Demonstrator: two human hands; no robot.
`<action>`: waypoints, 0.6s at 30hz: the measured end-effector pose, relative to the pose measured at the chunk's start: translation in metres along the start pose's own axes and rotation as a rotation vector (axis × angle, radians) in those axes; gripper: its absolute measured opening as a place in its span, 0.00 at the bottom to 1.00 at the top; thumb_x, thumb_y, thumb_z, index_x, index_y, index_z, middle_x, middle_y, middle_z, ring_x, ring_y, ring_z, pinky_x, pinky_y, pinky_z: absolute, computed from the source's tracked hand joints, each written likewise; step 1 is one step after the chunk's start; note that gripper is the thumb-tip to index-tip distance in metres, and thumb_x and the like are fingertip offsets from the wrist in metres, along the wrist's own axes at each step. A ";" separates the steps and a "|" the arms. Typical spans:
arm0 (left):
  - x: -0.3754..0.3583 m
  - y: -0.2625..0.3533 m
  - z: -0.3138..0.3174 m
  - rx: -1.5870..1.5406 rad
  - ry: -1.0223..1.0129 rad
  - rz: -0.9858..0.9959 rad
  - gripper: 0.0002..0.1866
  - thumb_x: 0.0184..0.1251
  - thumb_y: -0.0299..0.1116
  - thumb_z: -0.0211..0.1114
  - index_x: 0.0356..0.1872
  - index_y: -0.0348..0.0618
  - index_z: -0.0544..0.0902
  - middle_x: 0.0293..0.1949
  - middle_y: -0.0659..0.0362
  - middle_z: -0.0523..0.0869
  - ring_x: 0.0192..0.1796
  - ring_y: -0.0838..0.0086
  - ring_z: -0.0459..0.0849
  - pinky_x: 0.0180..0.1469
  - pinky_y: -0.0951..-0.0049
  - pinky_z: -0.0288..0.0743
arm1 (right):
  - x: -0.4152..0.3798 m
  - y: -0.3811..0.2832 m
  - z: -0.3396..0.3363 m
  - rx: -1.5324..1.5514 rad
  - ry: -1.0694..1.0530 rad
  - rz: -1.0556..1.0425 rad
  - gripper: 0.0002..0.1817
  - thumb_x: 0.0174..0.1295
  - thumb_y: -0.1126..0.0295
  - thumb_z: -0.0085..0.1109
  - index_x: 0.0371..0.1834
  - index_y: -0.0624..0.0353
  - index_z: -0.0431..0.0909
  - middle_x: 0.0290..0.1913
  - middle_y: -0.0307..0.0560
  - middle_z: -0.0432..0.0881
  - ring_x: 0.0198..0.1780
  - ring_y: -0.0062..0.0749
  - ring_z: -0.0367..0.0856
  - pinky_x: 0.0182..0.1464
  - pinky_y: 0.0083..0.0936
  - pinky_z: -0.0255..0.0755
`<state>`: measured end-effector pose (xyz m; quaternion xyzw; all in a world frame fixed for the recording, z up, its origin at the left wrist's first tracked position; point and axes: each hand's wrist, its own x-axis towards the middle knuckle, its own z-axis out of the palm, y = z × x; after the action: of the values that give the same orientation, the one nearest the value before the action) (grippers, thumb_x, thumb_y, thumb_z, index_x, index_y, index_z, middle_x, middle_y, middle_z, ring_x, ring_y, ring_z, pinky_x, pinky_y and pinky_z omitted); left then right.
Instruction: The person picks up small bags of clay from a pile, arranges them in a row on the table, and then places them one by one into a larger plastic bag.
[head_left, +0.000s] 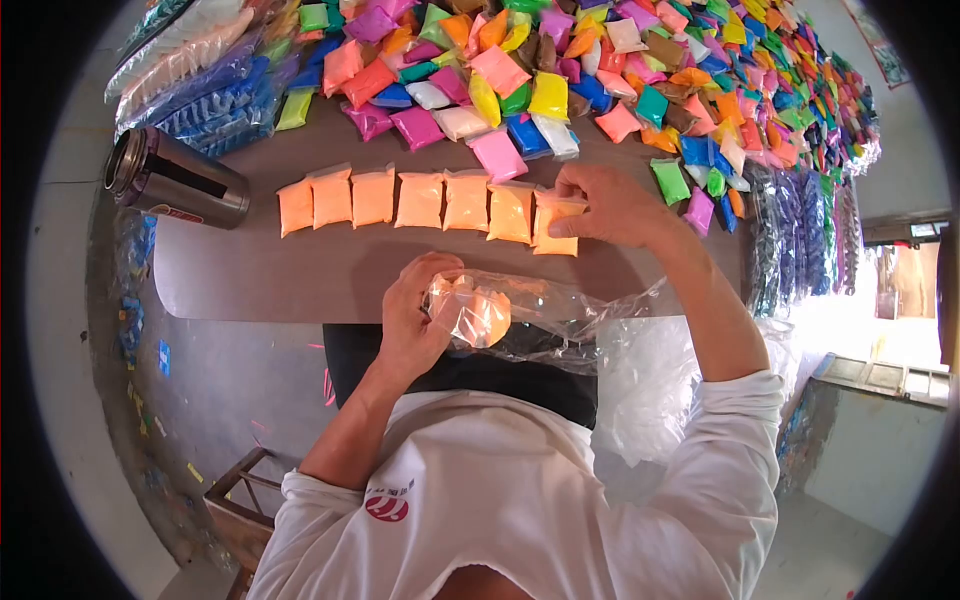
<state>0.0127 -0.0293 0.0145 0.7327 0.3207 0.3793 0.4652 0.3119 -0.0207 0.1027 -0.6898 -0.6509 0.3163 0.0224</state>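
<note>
A row of several small light-orange packets (419, 200) lies across the brown table. At the row's right end, my right hand (615, 208) pinches the last orange packet (556, 225) between thumb and fingers. Closer to my body, my left hand (415, 315) is closed around the end of a long clear plastic bag (555, 300). Orange packets (480, 315) show through the film, bunched at the bag's left end. The rest of the bag stretches to the right, crumpled, over the table's front edge.
A big heap of many-coloured packets (550, 95) covers the back of the table (260, 270). A steel tumbler (185, 180) lies tilted at the left. Filled clear sleeves (205, 95) are stacked back left, and clear plastic bags (650, 390) hang at the right front.
</note>
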 end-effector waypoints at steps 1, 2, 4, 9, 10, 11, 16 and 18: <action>0.000 0.000 0.001 -0.004 0.001 0.001 0.12 0.69 0.30 0.60 0.47 0.32 0.80 0.48 0.48 0.86 0.53 0.62 0.84 0.58 0.65 0.76 | -0.001 0.003 0.005 0.021 0.071 -0.053 0.30 0.51 0.57 0.80 0.53 0.61 0.81 0.54 0.50 0.85 0.51 0.35 0.84 0.53 0.30 0.76; 0.001 0.001 0.001 -0.008 0.005 -0.003 0.12 0.69 0.30 0.60 0.47 0.32 0.80 0.48 0.49 0.86 0.53 0.62 0.84 0.59 0.65 0.75 | -0.003 0.010 0.013 0.040 0.142 -0.106 0.29 0.51 0.57 0.79 0.53 0.61 0.81 0.54 0.51 0.85 0.52 0.37 0.84 0.55 0.31 0.76; 0.001 0.004 0.002 -0.017 0.011 -0.011 0.12 0.69 0.29 0.60 0.48 0.32 0.81 0.47 0.49 0.86 0.53 0.61 0.84 0.59 0.65 0.75 | -0.006 0.023 0.018 0.062 0.190 -0.164 0.29 0.53 0.58 0.77 0.54 0.62 0.80 0.53 0.51 0.86 0.53 0.37 0.84 0.56 0.31 0.77; 0.000 0.000 0.002 -0.016 0.027 -0.014 0.12 0.67 0.31 0.65 0.47 0.33 0.80 0.47 0.47 0.86 0.51 0.57 0.85 0.56 0.65 0.76 | -0.042 0.024 -0.026 0.412 0.208 -0.033 0.31 0.54 0.54 0.75 0.57 0.62 0.78 0.50 0.47 0.87 0.50 0.33 0.87 0.56 0.30 0.79; 0.000 -0.001 0.002 -0.036 0.038 -0.014 0.13 0.66 0.31 0.68 0.46 0.34 0.80 0.47 0.47 0.86 0.50 0.55 0.85 0.55 0.64 0.77 | -0.059 0.025 -0.030 0.574 0.369 0.029 0.30 0.53 0.55 0.74 0.55 0.62 0.79 0.48 0.48 0.87 0.47 0.31 0.87 0.53 0.29 0.80; 0.000 -0.001 0.002 -0.048 0.038 -0.006 0.13 0.67 0.32 0.68 0.46 0.34 0.80 0.46 0.47 0.86 0.49 0.56 0.85 0.55 0.65 0.77 | -0.083 0.025 -0.030 0.733 0.531 0.094 0.29 0.51 0.56 0.74 0.53 0.62 0.80 0.45 0.48 0.87 0.45 0.30 0.88 0.50 0.28 0.81; 0.001 0.004 0.005 -0.150 0.051 -0.074 0.13 0.69 0.33 0.66 0.46 0.33 0.81 0.45 0.49 0.85 0.44 0.64 0.84 0.49 0.69 0.77 | -0.177 0.043 0.002 1.090 0.414 -0.284 0.30 0.50 0.53 0.77 0.47 0.65 0.78 0.43 0.51 0.86 0.42 0.32 0.87 0.42 0.30 0.81; 0.000 0.007 0.005 -0.101 0.041 -0.047 0.13 0.73 0.33 0.60 0.48 0.32 0.81 0.46 0.51 0.86 0.47 0.68 0.84 0.53 0.70 0.76 | -0.176 0.006 0.025 1.167 0.224 -0.378 0.24 0.53 0.58 0.77 0.42 0.63 0.78 0.41 0.49 0.87 0.42 0.31 0.87 0.44 0.29 0.81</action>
<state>0.0179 -0.0337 0.0191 0.6924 0.3277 0.3990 0.5039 0.3141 -0.1919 0.1511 -0.4656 -0.4755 0.5360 0.5195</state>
